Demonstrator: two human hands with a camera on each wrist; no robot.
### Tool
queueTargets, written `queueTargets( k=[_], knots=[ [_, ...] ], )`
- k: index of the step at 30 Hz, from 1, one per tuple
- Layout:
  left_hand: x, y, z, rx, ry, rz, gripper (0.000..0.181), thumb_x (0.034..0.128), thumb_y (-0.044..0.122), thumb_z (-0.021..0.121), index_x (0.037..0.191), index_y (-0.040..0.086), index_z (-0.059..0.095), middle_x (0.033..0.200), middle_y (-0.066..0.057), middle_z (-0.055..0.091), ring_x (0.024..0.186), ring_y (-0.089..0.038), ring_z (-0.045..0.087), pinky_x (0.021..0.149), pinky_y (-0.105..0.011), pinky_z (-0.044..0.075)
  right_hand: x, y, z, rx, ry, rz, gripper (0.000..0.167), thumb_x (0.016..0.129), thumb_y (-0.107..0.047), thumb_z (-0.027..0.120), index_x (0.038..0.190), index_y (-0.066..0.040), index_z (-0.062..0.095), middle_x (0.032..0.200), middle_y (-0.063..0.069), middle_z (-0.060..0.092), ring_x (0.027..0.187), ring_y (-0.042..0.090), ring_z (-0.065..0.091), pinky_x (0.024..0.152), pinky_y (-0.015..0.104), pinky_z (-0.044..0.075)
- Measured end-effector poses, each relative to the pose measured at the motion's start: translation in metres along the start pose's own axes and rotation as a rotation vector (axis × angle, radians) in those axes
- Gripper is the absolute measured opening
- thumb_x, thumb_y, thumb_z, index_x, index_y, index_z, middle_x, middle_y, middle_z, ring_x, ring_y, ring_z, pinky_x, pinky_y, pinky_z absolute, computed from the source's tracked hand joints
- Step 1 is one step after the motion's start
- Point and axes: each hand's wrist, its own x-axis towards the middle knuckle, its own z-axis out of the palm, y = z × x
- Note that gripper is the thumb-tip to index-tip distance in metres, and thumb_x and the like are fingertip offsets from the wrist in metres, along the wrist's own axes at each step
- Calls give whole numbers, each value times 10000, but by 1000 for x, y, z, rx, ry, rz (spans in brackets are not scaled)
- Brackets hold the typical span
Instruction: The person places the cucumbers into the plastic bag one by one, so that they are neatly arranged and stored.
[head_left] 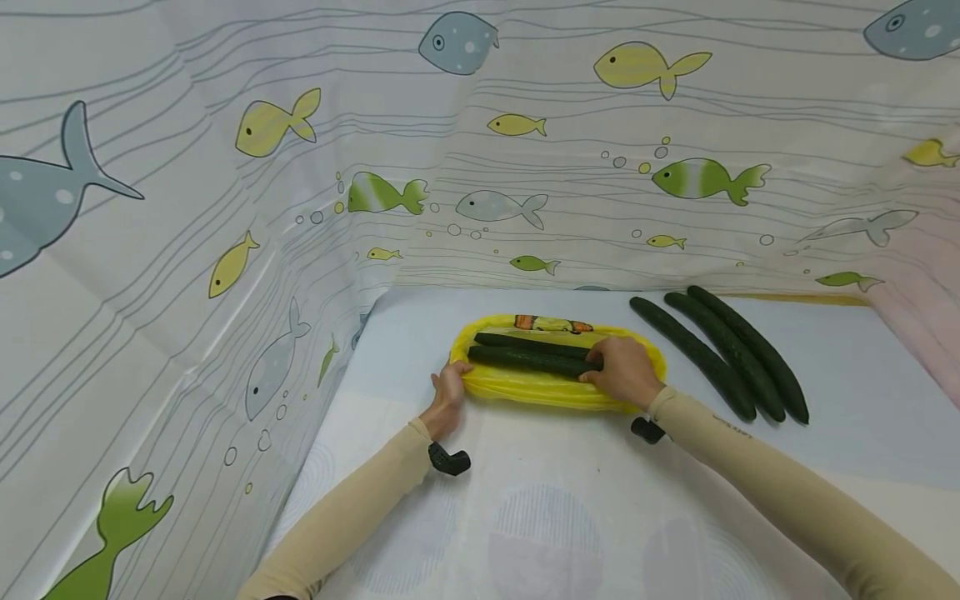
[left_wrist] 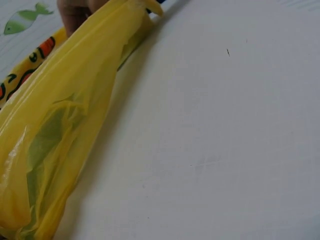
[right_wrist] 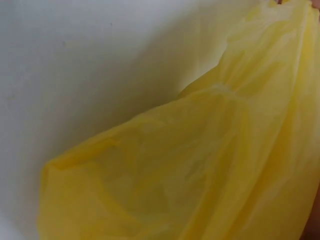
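Observation:
A yellow plastic bag (head_left: 525, 389) lies spread open on the table, its thin folds also filling much of both wrist views. Two dark green cucumbers lie side by side in it, a front cucumber (head_left: 525, 359) and a back cucumber (head_left: 517, 341). My right hand (head_left: 624, 371) reaches over the bag's right part and grips the right end of the front cucumber; its fingers hide that end. At the bag's left end, my left hand (head_left: 447, 398) holds the edge between fingers and thumb. Neither hand's hold shows clearly in the wrist views.
To the right of the bag lie three more cucumbers (head_left: 723, 354), slanted close together. A fish-patterned curtain (head_left: 480, 167) rises behind the white table (head_left: 555, 475) and along its left side. Black wrist devices (head_left: 450, 460) hang under both forearms.

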Motion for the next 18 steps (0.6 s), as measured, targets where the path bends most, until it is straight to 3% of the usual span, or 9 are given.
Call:
queueTargets(
  k=[6, 18],
  knots=[
    [-1, 1, 0, -3, 8, -9, 1043, 926, 307, 479, 1637, -49, -198, 1746, -147, -292, 1654, -297, -128, 1346, -483, -41, 1, 1, 0, -22, 4, -13, 339, 844, -202, 901, 1061, 38, 802, 1043, 199, 799, 983, 371, 747, 887, 540, 606],
    [0, 0, 0, 2, -8, 9, 1016, 932, 298, 473, 1649, -47, -160, 1736, -144, -317, 1644, -291, -186, 1345, -483, -52, 2, 0, 2, -86, 37, -29, 323, 802, -224, 935, 993, 8, 818, 980, 160, 809, 904, 348, 751, 806, 524, 624]
  ],
)
